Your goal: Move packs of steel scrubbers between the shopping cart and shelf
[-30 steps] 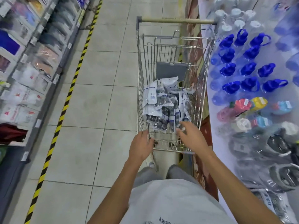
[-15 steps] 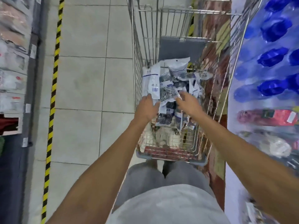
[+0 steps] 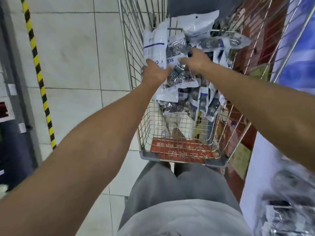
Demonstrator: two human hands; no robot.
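Note:
A wire shopping cart (image 3: 133,48) stands in front of me with several packs of steel scrubbers (image 3: 199,97) heaped inside, clear bags with white and blue headers. Both my arms reach down into it. My left hand (image 3: 156,73) grips the left side of the top pack (image 3: 180,77), thumb up, its fingers hidden behind the bag. My right hand (image 3: 196,61) curls its fingers over the white header of the same heap, just right of the left hand. The pack lies on the heap.
A display shelf (image 3: 286,210) at the right edge holds blurred dark packs. Another shelf unit (image 3: 17,99) lines the left edge, with a yellow-black floor stripe (image 3: 39,74) beside it. A red sign (image 3: 179,150) sits on the cart's near end. Tiled aisle floor lies between.
I have leaned over the cart, and both hands have moved from its near rim forward into the basket and onto the top packs.

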